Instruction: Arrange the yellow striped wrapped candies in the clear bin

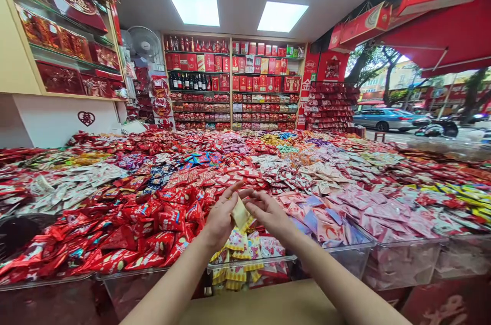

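Observation:
Both hands meet over the front middle bin. My left hand [221,215] has its fingers bent around the left side of a pale yellow packet [241,214]. My right hand [270,215] is at the packet's right edge, with its fingertips close to those of the left. The packet hangs tilted between them. Yellow and white wrapped sweets [237,243] lie just below, in a clear plastic bin [253,263]. To the left is a heap of shiny red packets [153,228]; to the right lie pink and lilac packets [318,217].
Clear bins [406,263] line the front edge. Piles of wrapped sweets [268,161] stretch back to shelves [231,84] of boxes and bottles. A fan [144,44] stands back left. On the street at right is a blue car [391,119].

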The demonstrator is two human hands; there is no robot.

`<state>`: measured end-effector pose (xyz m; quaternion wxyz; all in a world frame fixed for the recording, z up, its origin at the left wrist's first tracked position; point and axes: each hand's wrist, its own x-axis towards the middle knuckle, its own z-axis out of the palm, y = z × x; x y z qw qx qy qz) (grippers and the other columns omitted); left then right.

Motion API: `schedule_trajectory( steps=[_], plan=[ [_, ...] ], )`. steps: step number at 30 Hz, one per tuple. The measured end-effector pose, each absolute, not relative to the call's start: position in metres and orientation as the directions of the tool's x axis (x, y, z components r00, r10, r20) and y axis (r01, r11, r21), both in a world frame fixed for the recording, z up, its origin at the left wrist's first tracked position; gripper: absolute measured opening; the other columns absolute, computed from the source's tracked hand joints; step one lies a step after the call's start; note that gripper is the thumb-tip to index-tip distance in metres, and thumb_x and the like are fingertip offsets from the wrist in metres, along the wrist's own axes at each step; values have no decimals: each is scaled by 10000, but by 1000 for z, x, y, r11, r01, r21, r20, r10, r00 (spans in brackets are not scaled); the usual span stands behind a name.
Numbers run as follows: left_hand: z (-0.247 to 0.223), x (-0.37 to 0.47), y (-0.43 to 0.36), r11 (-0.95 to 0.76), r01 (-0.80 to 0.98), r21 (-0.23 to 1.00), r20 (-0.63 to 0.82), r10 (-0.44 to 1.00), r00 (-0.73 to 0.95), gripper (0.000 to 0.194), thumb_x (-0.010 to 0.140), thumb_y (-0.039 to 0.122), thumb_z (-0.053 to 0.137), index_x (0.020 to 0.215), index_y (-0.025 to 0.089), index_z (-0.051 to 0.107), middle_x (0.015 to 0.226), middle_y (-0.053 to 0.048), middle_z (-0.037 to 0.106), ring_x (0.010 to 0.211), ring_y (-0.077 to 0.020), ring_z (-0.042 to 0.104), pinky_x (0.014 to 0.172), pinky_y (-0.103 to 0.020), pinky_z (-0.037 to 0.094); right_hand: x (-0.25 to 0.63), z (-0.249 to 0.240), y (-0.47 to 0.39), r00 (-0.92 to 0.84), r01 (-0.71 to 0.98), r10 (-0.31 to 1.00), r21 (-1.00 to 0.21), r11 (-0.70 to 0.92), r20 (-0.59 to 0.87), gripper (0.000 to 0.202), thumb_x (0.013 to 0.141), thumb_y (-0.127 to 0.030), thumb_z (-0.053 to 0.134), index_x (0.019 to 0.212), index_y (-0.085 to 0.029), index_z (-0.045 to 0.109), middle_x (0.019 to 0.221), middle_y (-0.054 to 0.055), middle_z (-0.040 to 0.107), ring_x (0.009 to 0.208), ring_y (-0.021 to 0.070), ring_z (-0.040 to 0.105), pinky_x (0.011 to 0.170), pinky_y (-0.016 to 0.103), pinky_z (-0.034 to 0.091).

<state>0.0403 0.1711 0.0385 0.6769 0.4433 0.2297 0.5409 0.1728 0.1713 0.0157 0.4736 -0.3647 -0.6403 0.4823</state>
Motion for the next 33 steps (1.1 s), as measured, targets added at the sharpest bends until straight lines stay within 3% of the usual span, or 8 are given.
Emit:
schedule_trajectory(
  steps=[7,10,14,17,21,25,28,33],
  plan=[
    [16,42,172,-45,-488,872,144,975,167,363,736,300,588,1087,250,506,1104,-56,597,806,-155,611,655,-261,474,164,-2,174,-215,-145,956,-975,170,199,497,602,-354,689,1005,-179,456,755,6,589,619,130,572,548,259,440],
    [10,39,172,-52,-383,922,86,994,70,341,706,324,623,1015,217,524,1003,-47,603,748,-126,591,585,-220,454,166,-3,176,-84,48,943,-944,326,321,334,621,-311,667,879,-171,509,762,20,595,682,149,566,607,280,447],
    [14,36,164,96,-491,866,30,970,243,301,755,354,568,1004,197,502,866,-31,631,682,-104,594,653,-239,469,167,2,167,-128,471,780,-654,592,613,83,712,-183,558,795,-182,556,827,47,594,804,169,534,703,296,430],
    [18,34,162,68,-565,822,73,972,223,295,760,220,563,1036,210,457,867,-22,649,758,-116,614,695,-237,470,168,7,161,-286,413,680,-553,723,675,124,707,-192,584,830,-189,579,934,67,593,921,176,523,793,302,419],
    [18,29,166,22,-596,803,134,967,216,369,758,127,513,1086,253,400,997,-36,650,875,-147,615,789,-303,467,170,9,164,-151,325,772,-707,628,617,137,745,-289,556,833,-187,585,898,72,620,860,176,553,735,308,440],
    [14,31,166,13,-596,803,171,952,252,376,782,159,492,1124,263,376,1034,-49,644,931,-162,601,822,-333,456,168,2,172,-149,22,928,-938,347,340,263,719,-356,581,901,-169,552,804,42,623,700,139,572,625,275,450],
    [12,32,167,-25,-505,863,153,965,213,412,793,212,491,1176,265,348,1055,-64,629,939,-174,595,814,-349,455,168,0,174,-237,-105,952,-980,171,192,348,636,-389,656,872,-147,570,715,9,611,588,110,547,562,255,429],
    [11,28,175,-298,-180,937,297,954,-37,330,778,241,501,1103,223,454,1145,-78,559,1063,-190,520,878,-344,405,178,6,179,-40,-168,980,-968,187,197,345,568,-376,711,774,-135,573,680,-1,603,590,92,528,544,223,398]
  ],
)
